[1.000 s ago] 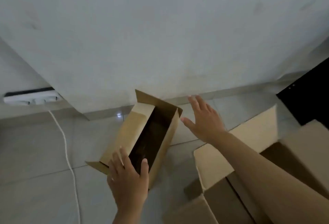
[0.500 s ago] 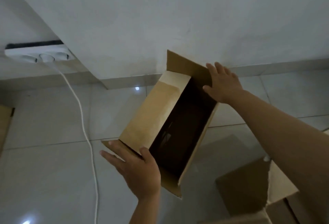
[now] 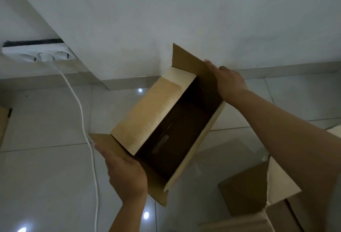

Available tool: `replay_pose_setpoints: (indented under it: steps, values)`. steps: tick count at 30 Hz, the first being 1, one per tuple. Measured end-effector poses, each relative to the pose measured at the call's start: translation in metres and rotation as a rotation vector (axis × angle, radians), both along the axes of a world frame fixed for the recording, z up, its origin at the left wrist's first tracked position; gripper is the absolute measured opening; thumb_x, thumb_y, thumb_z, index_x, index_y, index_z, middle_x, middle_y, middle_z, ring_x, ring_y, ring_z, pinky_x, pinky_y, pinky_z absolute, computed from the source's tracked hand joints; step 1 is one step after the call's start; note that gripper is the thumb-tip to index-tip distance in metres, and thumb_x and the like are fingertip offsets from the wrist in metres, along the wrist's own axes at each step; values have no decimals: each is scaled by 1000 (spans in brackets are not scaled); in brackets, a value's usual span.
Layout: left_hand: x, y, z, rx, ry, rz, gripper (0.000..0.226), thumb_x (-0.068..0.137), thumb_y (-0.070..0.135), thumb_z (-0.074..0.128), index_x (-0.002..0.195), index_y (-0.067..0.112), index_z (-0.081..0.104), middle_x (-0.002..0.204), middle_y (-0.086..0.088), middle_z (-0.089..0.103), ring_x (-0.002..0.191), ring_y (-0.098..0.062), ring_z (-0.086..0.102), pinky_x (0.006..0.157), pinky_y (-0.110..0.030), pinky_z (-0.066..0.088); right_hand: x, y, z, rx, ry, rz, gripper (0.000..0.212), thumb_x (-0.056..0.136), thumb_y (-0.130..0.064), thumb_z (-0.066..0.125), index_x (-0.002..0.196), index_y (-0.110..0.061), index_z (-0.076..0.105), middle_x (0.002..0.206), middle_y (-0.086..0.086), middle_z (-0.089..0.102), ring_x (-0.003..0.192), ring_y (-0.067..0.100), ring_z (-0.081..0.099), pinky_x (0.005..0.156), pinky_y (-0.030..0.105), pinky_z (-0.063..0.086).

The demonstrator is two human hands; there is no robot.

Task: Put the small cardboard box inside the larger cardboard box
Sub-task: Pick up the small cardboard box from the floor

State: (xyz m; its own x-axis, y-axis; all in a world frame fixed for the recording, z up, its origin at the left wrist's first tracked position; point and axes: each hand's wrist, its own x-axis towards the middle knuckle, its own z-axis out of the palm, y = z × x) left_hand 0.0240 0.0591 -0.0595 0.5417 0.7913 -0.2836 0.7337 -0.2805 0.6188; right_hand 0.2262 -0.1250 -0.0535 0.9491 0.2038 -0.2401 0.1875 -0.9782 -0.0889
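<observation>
Since a moment ago, both hands have shifted their grip on the small cardboard box [image 3: 166, 121], and the right hand now sits flatter against its far end. That long, narrow box is held clear of the tiled floor [image 3: 46, 176], tilted, with its open top facing the viewer. Its flaps stand open. The inside is dark; a faint pale shape shows on the inner bottom, too dim to identify. No writing can be read on the box.

At the near end of the small box, the left hand [image 3: 125, 174] presses its palm and extended fingers against the end flap, thumb toward the opening. At the far end, the right hand [image 3: 230, 80] lies mostly flat against the outer flap, fingers extended. Neither hand is closed into a fist; the box is held pressed between the two.

Below and to the right of the small box, the larger cardboard box [image 3: 245, 191] sits on the floor, flaps open, partly hidden by the right forearm. Left of the small box, a white cable [image 3: 83, 121] runs across the floor up to a white power strip [image 3: 38, 54] at the wall.
</observation>
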Motion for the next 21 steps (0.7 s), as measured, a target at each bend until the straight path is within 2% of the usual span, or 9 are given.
replay_pose_setpoints:
  steps: [2, 5, 8, 11, 13, 15, 16, 18, 21]
  values:
    - [6, 10, 20, 48, -8, -13, 69, 90, 0, 34, 144, 16, -7, 127, -31, 50, 98, -46, 56, 79, -49, 43, -4, 2, 22, 56, -21, -12, 88, 81, 12, 50, 144, -27, 1, 116, 21, 50, 95, 35, 56, 74, 37, 46]
    - [11, 24, 58, 101, -31, -50, 69, 90, 0, 36, 144, 16, -3, 127, -31, 50, 108, -48, 52, 90, -56, 41, -13, 4, 60, 107, -41, -30, 86, 83, 11, 49, 144, -28, 2, 119, 21, 49, 95, 35, 57, 75, 36, 48]
    - [9, 31, 105, 159, -79, -120, 66, 90, -1, 36, 144, 12, 1, 130, -29, 48, 111, -47, 50, 91, -55, 40, -27, 0, 100, 120, -59, -50, 87, 82, 11, 49, 144, -26, 0, 119, 21, 49, 93, 34, 58, 76, 36, 48]
    - [1, 31, 156, 180, -131, -160, 63, 91, 0, 35, 144, 10, 3, 142, -24, 36, 118, -46, 45, 94, -53, 37, -48, -9, 143, 171, -79, -85, 87, 82, 11, 48, 144, -26, 0, 118, 20, 49, 89, 32, 57, 72, 34, 48]
    - [-8, 28, 190, 197, -158, -169, 62, 91, 0, 36, 144, 8, 5, 143, -23, 30, 112, -47, 46, 87, -52, 39, -63, -16, 175, 212, -103, -104, 86, 82, 11, 48, 144, -25, 2, 118, 20, 49, 87, 31, 56, 71, 33, 46]
    - [-17, 24, 224, 229, -193, -167, 63, 90, -1, 38, 144, 9, 7, 140, -25, 30, 100, -45, 50, 73, -44, 38, -79, -23, 207, 253, -131, -111, 83, 82, 11, 47, 144, -24, 4, 118, 20, 49, 88, 31, 56, 72, 34, 47]
    - [-23, 21, 238, 242, -206, -165, 63, 90, -1, 39, 144, 10, 8, 138, -25, 30, 96, -42, 51, 71, -39, 36, -86, -27, 222, 278, -145, -111, 82, 82, 11, 47, 144, -24, 6, 118, 20, 49, 87, 31, 56, 72, 34, 48]
    - [-32, 15, 269, 265, -238, -163, 63, 89, -2, 39, 143, 12, 11, 133, -26, 32, 91, -35, 50, 70, -38, 38, -100, -36, 254, 317, -189, -112, 80, 83, 11, 47, 144, -22, 8, 118, 20, 50, 85, 29, 55, 72, 33, 47]
    - [-47, 1, 314, 306, -285, -168, 62, 88, -2, 39, 143, 12, 13, 130, -27, 34, 96, -41, 50, 74, -43, 44, -123, -54, 299, 364, -254, -114, 77, 82, 12, 45, 144, -21, 11, 116, 19, 50, 79, 24, 49, 69, 31, 44]
